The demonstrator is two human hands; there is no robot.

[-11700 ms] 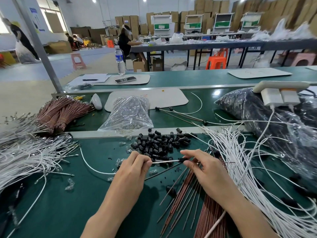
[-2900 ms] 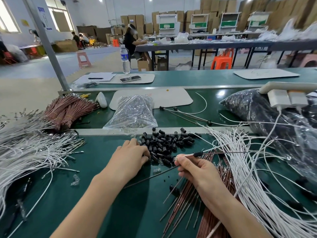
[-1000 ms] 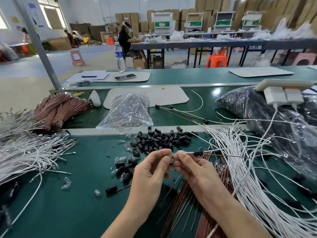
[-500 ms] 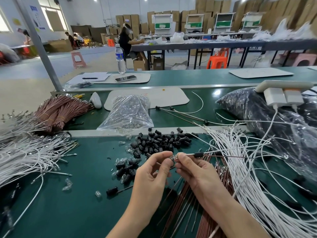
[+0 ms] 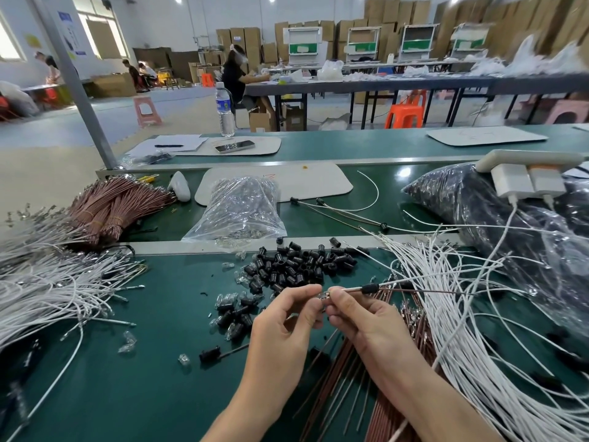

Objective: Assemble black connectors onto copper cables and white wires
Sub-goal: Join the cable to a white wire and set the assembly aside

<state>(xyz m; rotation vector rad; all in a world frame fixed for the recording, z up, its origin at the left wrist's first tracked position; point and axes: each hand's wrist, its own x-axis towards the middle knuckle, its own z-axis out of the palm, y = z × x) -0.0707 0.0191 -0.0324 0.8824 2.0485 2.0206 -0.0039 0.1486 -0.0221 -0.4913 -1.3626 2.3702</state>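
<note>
Right fingers [image 5: 341,298] pinch wire [image 5: 353,289]; black connector [image 5: 370,288] sits just beyond them

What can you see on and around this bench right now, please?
black connectors: loose pile, black, centre of near bench
white wires: many, white, heaps left and right
copper cables: many, copper, bundle far left, loose ones near right
clear bag: one, clear, behind the pile
dark bag: one, black contents, right
chargers: two, white, in power strip, right
water bottle: one, clear, far bench
phone: one, far bench
held wire: one, white, carries one black connector
left hand: pinches held wire's tip
right hand: pinches held wire
</note>
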